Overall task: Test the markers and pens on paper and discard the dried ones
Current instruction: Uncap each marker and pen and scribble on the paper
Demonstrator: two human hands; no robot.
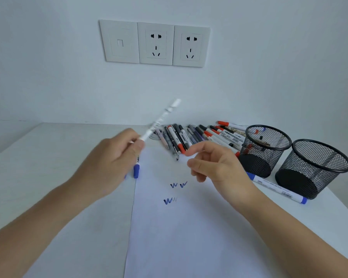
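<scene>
My left hand [115,163] grips a white pen [161,119] by its lower end, and the pen points up and to the right above the desk. My right hand [213,163] hovers over the paper with fingers loosely curled, holding nothing I can make out. The white paper [181,227] lies in front of me with three blue zigzag marks [178,185] and a fainter thin one. A pile of markers and pens [199,137] with red, black and grey caps lies at the back of the desk. A blue-capped marker [136,169] lies under my left hand.
Two black mesh cups stand at the right: the far cup [269,137] holds a few items, the near cup [321,157] looks empty. A blue-capped white marker [277,187] lies in front of them. Wall sockets [155,44] are on the wall behind.
</scene>
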